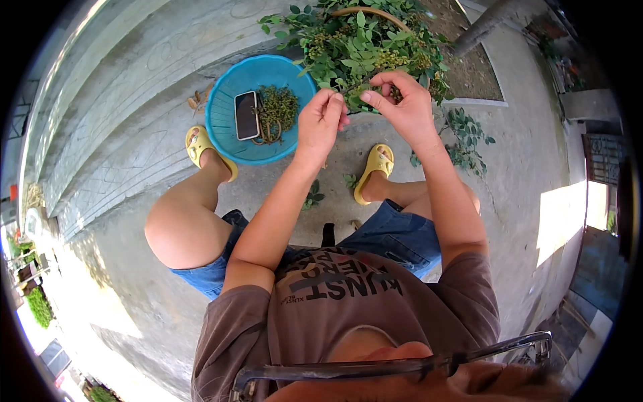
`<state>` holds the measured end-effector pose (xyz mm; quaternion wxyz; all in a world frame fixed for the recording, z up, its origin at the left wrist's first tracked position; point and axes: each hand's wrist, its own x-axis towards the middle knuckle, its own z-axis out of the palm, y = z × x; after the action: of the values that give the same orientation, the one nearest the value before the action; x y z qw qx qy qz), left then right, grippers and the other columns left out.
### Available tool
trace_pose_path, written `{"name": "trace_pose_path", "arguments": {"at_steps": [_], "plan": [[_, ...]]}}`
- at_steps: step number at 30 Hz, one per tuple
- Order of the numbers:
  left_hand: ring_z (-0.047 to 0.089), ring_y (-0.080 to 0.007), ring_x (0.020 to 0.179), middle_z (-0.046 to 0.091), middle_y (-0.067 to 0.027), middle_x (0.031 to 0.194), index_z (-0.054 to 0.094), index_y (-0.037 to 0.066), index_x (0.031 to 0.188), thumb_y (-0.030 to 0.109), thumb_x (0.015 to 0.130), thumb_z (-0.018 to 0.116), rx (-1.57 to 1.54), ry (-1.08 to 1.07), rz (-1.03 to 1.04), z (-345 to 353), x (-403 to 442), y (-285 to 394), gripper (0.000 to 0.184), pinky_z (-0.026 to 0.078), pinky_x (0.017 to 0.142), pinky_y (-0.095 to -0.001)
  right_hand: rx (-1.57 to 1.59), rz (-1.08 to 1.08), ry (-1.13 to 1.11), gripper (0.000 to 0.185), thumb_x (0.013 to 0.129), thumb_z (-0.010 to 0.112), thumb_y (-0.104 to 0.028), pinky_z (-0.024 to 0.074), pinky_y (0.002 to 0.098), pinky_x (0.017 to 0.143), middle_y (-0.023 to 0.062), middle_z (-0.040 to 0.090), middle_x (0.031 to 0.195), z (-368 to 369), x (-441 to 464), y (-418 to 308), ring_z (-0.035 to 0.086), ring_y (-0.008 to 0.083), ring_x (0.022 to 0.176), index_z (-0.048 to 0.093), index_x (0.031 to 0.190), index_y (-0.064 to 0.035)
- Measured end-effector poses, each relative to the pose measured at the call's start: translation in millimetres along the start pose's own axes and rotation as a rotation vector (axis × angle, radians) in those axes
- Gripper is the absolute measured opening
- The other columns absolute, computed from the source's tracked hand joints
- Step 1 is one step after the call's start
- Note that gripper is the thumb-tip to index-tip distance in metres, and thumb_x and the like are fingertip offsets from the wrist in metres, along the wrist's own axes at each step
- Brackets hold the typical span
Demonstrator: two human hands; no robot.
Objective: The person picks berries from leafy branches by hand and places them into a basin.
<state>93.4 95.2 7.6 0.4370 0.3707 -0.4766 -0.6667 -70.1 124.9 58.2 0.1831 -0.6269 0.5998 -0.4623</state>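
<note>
My left hand [319, 126] is closed in a pinch at one end of a thin leafy sprig [353, 87]. Across from it, my right hand [410, 110] curls around small green berries [395, 94], its thumb and forefinger at the sprig's other side. Just beyond both hands is a heap of cut leafy branches [358, 50] with green berry clusters, in a container with a curved brown handle [372, 11]. To the left stands a blue plastic basin [224, 137]. It holds a pile of picked berry clusters [278, 107] and a phone [246, 115].
Concrete steps [127, 80] rise on the left. My feet, in yellow sandals [375, 171], flank the basin's near side. Fallen leafy sprigs [462, 137] lie on the concrete floor [516, 161] at right. A soil bed [469, 67] and a post [485, 27] stand behind.
</note>
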Motion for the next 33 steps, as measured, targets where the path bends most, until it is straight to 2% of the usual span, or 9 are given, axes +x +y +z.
{"name": "trace_pose_path", "arguments": {"at_steps": [2,4,7,11,13,24,28,30,33], "plan": [[0.054,-0.0080,0.062,0.056,-0.0008,0.073,0.055,0.004,0.083,0.020,0.096,0.050,0.020,0.005,0.035,3,-1,-2,0.021,0.043,0.055,-0.0221,-0.073,-0.034,-0.006,0.024,0.074,0.077,-0.011,0.0412,0.0213,0.054,0.0006,0.052,0.075,3,-1,-2,0.047,0.0069,0.062,0.064,0.091,-0.0031],[0.054,-0.0063,0.060,0.056,-0.0003,0.071,0.055,0.004,0.082,0.019,0.095,0.052,0.040,0.012,0.071,4,-3,-2,0.020,0.043,0.053,-0.0213,-0.178,-0.086,0.014,0.022,0.072,0.076,-0.015,0.0470,0.0267,0.055,0.0047,0.056,0.075,6,-1,3,0.055,0.0142,0.061,0.064,0.087,-0.0037],[0.052,-0.0079,0.065,0.055,-0.0003,0.073,0.054,0.005,0.082,0.022,0.096,0.049,0.113,-0.008,0.055,6,-5,1,0.022,0.042,0.058,-0.0220,-0.167,-0.066,0.008,0.018,0.071,0.073,-0.011,0.0477,0.0270,0.055,0.0056,0.057,0.076,7,-1,9,0.057,0.0156,0.062,0.064,0.086,-0.0039],[0.051,-0.0076,0.064,0.054,0.0001,0.073,0.054,0.005,0.081,0.021,0.096,0.050,0.134,-0.003,0.082,7,-5,-1,0.022,0.042,0.058,-0.0218,-0.097,-0.052,0.023,0.014,0.072,0.071,-0.009,0.0480,0.0270,0.056,0.0056,0.056,0.075,9,-1,10,0.057,0.0156,0.062,0.064,0.084,-0.0032],[0.051,-0.0076,0.064,0.054,0.0001,0.072,0.054,0.005,0.081,0.021,0.096,0.050,0.148,0.002,0.087,8,-5,-1,0.022,0.042,0.058,-0.0218,-0.073,-0.014,0.018,0.012,0.074,0.069,-0.004,0.0456,0.0220,0.057,0.0029,0.056,0.076,11,-2,9,0.053,0.0097,0.066,0.064,0.085,-0.0007],[0.040,-0.0046,0.055,0.049,0.0010,0.061,0.054,-0.001,0.075,0.013,0.091,0.058,0.249,0.121,0.225,8,-3,-15,0.021,0.035,0.049,-0.0234,-0.179,-0.116,0.094,0.011,0.070,0.067,-0.002,0.0450,0.0247,0.052,0.0042,0.054,0.071,19,-1,9,0.052,0.0127,0.060,0.059,0.078,-0.0014],[0.039,-0.0045,0.055,0.048,0.0012,0.060,0.055,-0.001,0.076,0.012,0.091,0.058,0.257,0.156,0.217,7,-2,-16,0.020,0.034,0.048,-0.0235,-0.387,-0.271,0.125,0.012,0.068,0.066,-0.003,0.0460,0.0289,0.050,0.0045,0.055,0.072,25,-1,8,0.055,0.0193,0.055,0.057,0.076,-0.0049],[0.048,-0.0054,0.059,0.052,0.0020,0.064,0.056,0.003,0.075,0.016,0.093,0.053,0.228,0.094,0.086,2,-2,-14,0.022,0.038,0.054,-0.0208,-0.418,-0.306,0.131,0.012,0.068,0.066,-0.003,0.0462,0.0303,0.049,0.0045,0.055,0.072,29,0,10,0.055,0.0209,0.055,0.056,0.075,-0.0058],[0.048,-0.0059,0.058,0.052,0.0014,0.064,0.056,0.003,0.074,0.015,0.093,0.053,0.112,0.095,0.044,0,0,-13,0.023,0.037,0.053,-0.0210,-0.447,-0.338,0.131,0.012,0.068,0.065,-0.003,0.0463,0.0317,0.048,0.0044,0.055,0.073,31,1,9,0.055,0.0222,0.054,0.055,0.074,-0.0067]]}}
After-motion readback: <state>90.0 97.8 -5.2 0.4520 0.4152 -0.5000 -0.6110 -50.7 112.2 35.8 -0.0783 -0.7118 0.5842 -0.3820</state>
